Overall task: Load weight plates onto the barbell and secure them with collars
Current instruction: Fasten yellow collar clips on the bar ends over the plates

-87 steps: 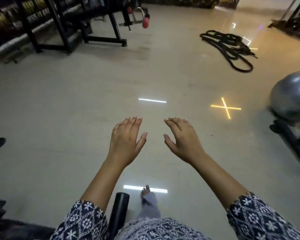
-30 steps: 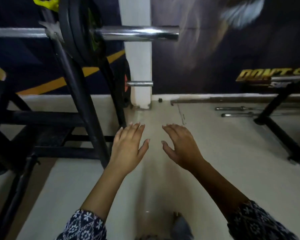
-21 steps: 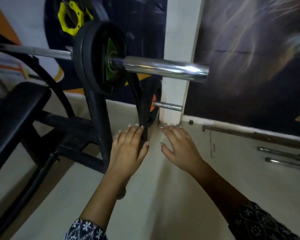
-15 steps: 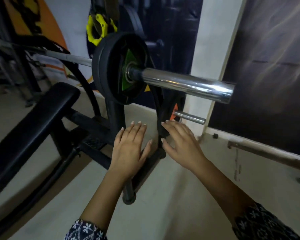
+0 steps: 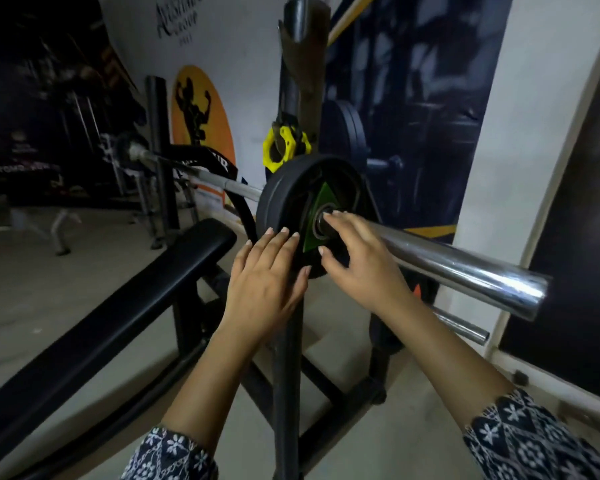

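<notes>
Now both arms reach forward, the left hand (image 5: 264,289) flat with fingers spread on the black weight plate (image 5: 291,202) already on the barbell (image 5: 458,268), the right hand (image 5: 357,261) open and loosely curved over its chrome sleeve, having risen from floor level moments earlier; wall lettering is blurred.

Two bare hands show, a left hand (image 5: 262,289) and a right hand (image 5: 359,263), each on its own patterned sleeve, so two sleeves. One barbell (image 5: 458,271) lies across the rack, with one black weight plate (image 5: 291,199) on its sleeve. One yellow collar (image 5: 284,147) hangs on the upright (image 5: 297,81). At least two more plates (image 5: 352,133) sit stored behind; the exact count there is unclear. One padded bench (image 5: 118,306) lies below.
</notes>
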